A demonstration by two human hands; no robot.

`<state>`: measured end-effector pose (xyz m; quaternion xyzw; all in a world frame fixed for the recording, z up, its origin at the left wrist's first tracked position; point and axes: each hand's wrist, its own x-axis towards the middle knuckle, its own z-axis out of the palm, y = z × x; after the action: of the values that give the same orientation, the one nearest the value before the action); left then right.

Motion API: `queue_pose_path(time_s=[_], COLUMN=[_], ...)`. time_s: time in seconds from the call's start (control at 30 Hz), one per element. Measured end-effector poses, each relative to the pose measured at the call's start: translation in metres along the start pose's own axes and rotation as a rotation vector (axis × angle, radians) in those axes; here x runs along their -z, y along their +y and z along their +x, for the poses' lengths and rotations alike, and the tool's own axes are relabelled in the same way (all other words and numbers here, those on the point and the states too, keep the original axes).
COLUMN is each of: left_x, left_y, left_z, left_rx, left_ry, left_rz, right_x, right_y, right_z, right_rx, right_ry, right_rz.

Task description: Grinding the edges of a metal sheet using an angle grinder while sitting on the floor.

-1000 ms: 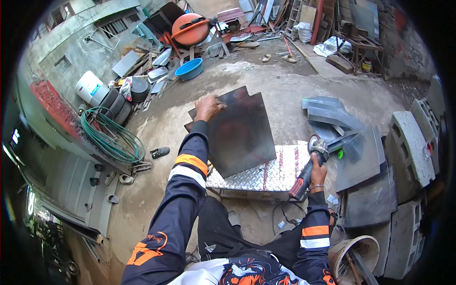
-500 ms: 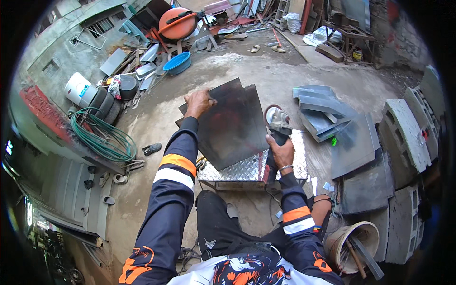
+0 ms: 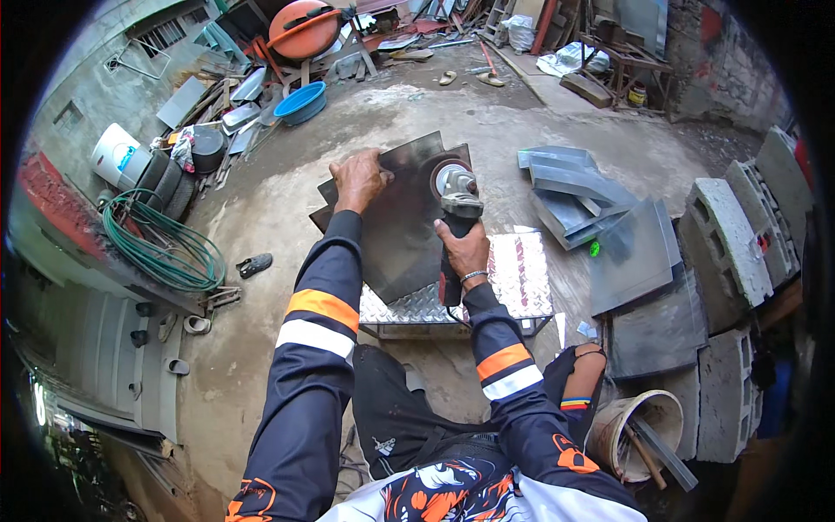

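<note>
My right hand is wrapped round the body of an angle grinder. The grinder's round disc lies over the far right part of a dark metal sheet; whether it touches the surface I cannot tell. Stepped, notched corners show along the sheet's far and left edges, and more than one layer seems stacked there. At the far left edge my left hand grips the metal sheet, fingers curled over it. Beneath it is a low bench topped with shiny diamond plate, in front of my knees.
Bent galvanized pieces and flat sheets lie to the right, beside concrete blocks. A bucket with metal and wooden lengths stands near right. At left are a coiled green hose and a blue basin.
My right hand has carried the angle grinder leftward, from beside the metal sheet to over its far right part. My left hand keeps its grip on the sheet. The whole view has shifted slightly.
</note>
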<state>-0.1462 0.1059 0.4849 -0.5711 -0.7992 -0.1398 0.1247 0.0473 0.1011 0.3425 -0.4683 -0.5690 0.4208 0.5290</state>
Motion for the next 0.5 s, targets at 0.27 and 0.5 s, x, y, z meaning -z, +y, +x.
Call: queue_pose_path(time_s=[0.27, 0.5], left_x=[-0.005, -0.002], left_y=[-0.005, 0.000], left_z=[-0.005, -0.008], left_rx=[-0.030, -0.025], left_ry=[0.071, 0.039], left_rz=[0.008, -0.009], right_x=[-0.009, -0.006], right_y=[-0.014, -0.013], right_z=[-0.005, 0.007], right_rx=[0.045, 0.030], right_ry=[0.016, 0.020], right_rz=[0.002, -0.018])
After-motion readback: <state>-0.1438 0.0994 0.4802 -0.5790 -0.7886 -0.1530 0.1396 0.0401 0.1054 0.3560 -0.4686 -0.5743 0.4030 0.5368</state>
